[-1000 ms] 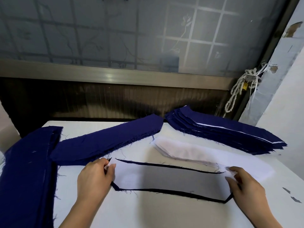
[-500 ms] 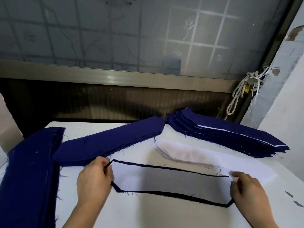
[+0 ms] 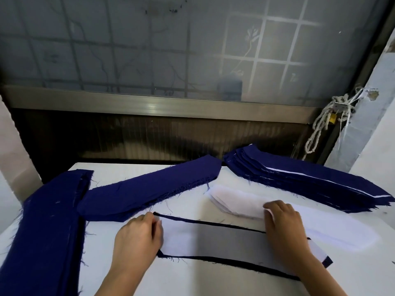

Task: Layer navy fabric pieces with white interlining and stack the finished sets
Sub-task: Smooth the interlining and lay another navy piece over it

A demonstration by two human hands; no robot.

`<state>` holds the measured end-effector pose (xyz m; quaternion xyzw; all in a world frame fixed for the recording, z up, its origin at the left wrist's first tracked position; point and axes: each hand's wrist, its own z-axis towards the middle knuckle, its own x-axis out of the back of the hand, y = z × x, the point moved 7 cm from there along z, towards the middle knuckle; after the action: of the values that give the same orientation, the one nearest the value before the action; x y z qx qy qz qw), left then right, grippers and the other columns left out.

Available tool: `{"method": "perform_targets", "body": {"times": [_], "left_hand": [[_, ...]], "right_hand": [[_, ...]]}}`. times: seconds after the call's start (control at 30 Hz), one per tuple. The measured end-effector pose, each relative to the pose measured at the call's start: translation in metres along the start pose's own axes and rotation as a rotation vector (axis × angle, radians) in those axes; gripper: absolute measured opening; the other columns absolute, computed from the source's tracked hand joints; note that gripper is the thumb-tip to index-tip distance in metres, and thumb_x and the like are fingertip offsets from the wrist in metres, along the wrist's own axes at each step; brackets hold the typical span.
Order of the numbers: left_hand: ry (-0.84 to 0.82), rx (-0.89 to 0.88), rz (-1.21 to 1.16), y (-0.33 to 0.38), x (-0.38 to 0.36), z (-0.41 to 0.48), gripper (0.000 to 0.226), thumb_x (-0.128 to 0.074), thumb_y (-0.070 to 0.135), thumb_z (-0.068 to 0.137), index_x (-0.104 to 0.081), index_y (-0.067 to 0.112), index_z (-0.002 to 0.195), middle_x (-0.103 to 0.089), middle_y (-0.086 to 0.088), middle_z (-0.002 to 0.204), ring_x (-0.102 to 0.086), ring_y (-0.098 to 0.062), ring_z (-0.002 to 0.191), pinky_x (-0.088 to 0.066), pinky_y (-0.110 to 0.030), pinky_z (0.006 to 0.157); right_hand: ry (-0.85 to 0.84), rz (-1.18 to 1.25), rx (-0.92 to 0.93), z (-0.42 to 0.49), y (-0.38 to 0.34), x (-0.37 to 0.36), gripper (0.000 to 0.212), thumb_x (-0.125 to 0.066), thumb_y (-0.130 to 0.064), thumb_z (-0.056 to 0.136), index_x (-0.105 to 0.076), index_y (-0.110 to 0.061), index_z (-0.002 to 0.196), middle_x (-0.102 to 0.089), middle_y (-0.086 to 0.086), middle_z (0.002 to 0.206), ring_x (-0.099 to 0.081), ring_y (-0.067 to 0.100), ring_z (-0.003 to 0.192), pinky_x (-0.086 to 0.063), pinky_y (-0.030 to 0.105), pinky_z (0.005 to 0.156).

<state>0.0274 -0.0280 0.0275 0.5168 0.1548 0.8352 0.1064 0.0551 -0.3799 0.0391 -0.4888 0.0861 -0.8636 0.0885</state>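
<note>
The left hand (image 3: 136, 238) grips the left end of the navy piece (image 3: 235, 262) under its white sheet (image 3: 213, 240), lying long from left to right, while the right hand (image 3: 284, 223), nearer the white pile (image 3: 235, 201) just behind, rests bent fingers there, pinching or not, hard to tell.

A white table (image 3: 192, 280) carries a navy strip stack (image 3: 47, 227) along its left edge, a navy pile (image 3: 149, 191) and a finished stack (image 3: 310, 182) at its far edge, and an interlining pile (image 3: 239, 201) and 1 layered set (image 3: 213, 240) nearer the front.

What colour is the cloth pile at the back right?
The pile is navy blue, with thin white edges peeking out. Head view shows it.
</note>
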Motion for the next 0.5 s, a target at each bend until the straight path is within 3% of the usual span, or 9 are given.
{"method": "perform_targets", "body": {"times": [0.13, 0.27, 0.4, 0.5], "left_hand": [[-0.013, -0.007, 0.027, 0.0, -0.002, 0.0, 0.019, -0.06, 0.03, 0.093, -0.055, 0.024, 0.075, -0.053, 0.007, 0.059, -0.05, -0.015, 0.055, -0.032, -0.029, 0.049], [-0.026, -0.011, 0.023, -0.001, -0.004, 0.0, 0.019, -0.058, 0.031, 0.093, -0.054, 0.024, 0.076, -0.053, 0.008, 0.058, -0.05, -0.012, 0.054, -0.031, -0.027, 0.047], [-0.049, 0.008, 0.029, -0.001, -0.005, 0.001, 0.016, -0.055, 0.033, 0.095, -0.054, 0.026, 0.08, -0.054, 0.007, 0.061, -0.052, -0.012, 0.058, -0.035, -0.027, 0.05], [-0.051, 0.017, 0.018, -0.001, -0.004, 0.0, 0.015, -0.057, 0.031, 0.093, -0.055, 0.025, 0.08, -0.055, 0.007, 0.061, -0.052, -0.013, 0.058, -0.033, -0.028, 0.05]], "right_hand": [[-0.209, 0.086, 0.138, 0.042, -0.045, -0.038, 0.02, -0.046, -0.022, 0.099, -0.063, -0.015, 0.107, -0.06, 0.0, 0.104, -0.052, 0.019, 0.097, -0.046, 0.03, 0.082], [-0.351, -0.115, 0.266, 0.056, -0.064, -0.061, 0.014, -0.043, -0.016, 0.097, -0.055, -0.016, 0.104, -0.053, 0.001, 0.101, -0.053, 0.019, 0.094, -0.045, 0.026, 0.073], [-0.362, -0.193, 0.283, 0.056, -0.064, -0.066, 0.015, -0.047, -0.007, 0.09, -0.054, -0.016, 0.101, -0.053, 0.0, 0.099, -0.054, 0.018, 0.09, -0.036, 0.024, 0.066], [-0.245, -0.1, 0.202, 0.051, -0.055, -0.06, 0.011, -0.045, -0.012, 0.093, -0.056, -0.016, 0.094, -0.054, -0.002, 0.094, -0.053, 0.018, 0.087, -0.035, 0.023, 0.063]]}}
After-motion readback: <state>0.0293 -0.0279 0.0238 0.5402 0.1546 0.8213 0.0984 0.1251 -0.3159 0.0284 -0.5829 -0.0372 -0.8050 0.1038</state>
